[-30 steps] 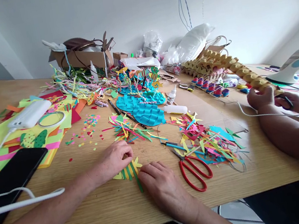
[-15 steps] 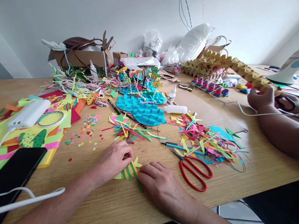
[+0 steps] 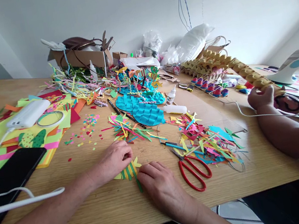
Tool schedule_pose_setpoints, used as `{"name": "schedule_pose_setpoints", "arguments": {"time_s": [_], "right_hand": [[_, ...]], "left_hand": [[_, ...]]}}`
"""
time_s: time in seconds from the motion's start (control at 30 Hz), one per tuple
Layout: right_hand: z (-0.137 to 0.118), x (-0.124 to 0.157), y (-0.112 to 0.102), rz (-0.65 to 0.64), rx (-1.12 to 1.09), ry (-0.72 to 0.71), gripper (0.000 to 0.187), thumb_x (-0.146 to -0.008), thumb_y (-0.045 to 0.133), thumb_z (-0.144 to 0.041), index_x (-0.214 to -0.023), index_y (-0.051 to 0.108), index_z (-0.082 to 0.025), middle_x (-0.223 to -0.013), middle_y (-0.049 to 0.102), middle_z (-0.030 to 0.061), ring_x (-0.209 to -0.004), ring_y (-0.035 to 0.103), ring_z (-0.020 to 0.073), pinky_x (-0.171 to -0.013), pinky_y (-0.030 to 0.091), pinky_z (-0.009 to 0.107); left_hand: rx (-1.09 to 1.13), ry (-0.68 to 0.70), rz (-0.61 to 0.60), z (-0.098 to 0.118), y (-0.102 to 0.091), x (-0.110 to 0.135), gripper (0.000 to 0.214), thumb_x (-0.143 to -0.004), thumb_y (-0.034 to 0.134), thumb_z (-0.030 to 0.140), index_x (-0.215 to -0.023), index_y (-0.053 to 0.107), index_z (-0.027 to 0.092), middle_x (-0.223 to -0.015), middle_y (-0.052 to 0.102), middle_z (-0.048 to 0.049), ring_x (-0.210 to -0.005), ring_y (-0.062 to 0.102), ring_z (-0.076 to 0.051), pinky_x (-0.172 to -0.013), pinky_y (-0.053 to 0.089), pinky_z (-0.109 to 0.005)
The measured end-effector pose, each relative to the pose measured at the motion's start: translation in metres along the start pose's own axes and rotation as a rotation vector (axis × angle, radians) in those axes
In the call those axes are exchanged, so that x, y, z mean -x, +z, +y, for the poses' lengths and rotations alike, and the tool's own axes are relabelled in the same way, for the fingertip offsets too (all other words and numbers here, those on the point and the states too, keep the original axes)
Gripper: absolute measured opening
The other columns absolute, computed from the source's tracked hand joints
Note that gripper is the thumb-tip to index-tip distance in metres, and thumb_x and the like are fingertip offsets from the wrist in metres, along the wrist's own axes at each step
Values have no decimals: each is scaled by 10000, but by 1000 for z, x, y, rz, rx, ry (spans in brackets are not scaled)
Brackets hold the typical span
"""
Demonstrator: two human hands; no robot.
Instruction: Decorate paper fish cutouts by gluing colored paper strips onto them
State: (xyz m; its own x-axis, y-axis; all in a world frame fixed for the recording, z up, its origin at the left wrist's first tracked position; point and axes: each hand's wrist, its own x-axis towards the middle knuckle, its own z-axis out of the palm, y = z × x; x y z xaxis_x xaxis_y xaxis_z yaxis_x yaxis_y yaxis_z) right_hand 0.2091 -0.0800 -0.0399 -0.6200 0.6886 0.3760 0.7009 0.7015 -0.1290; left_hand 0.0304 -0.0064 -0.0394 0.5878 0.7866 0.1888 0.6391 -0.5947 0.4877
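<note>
My left hand (image 3: 114, 160) rests on the wooden table (image 3: 102, 207) with its fingertips pinched on a small yellow paper shape crossed by green strips (image 3: 130, 170). My right hand (image 3: 162, 188) lies just to the right of it, fingers curled, pressing the lower end of a green strip against the table. Red-handled scissors (image 3: 194, 171) lie beside my right hand. Behind them spreads a heap of coloured paper scraps (image 3: 200, 140).
A black phone (image 3: 9, 181) with a white cable and a white power bank (image 3: 28, 114) sit at left on coloured paper sheets. Blue woven paper shapes (image 3: 146, 113), glue bottles and a cardboard box (image 3: 80, 56) stand further back. Another person's hands (image 3: 262, 100) at right hold an egg-carton strip and scissors.
My hands have stayed almost still on the paper shape. The other person's right hand with the scissors has shifted slightly to the right.
</note>
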Motion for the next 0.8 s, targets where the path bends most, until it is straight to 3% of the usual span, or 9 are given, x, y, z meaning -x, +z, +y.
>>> {"name": "schedule_pose_setpoints", "arguments": {"time_s": [0.37,0.8], "right_hand": [[-2,0,-1,-20,-39,24,172,-850,471,-95,-747,585,-172,-766,590,30,-710,487,149,-649,401,259],[-8,4,-17,-85,-311,112,158,-862,483,-166,-803,630,-159,-847,613,52,-803,538,159,-759,450,279]], "left_hand": [[-26,-24,-12,1,0,-1,140,-721,559,60,-639,538,171,-703,510,13,-719,489,-153,-636,360,-253],[-82,-38,-33,7,-10,-4,178,-737,515,20,-653,578,164,-727,549,-7,-744,513,-160,-658,387,-253]]}}
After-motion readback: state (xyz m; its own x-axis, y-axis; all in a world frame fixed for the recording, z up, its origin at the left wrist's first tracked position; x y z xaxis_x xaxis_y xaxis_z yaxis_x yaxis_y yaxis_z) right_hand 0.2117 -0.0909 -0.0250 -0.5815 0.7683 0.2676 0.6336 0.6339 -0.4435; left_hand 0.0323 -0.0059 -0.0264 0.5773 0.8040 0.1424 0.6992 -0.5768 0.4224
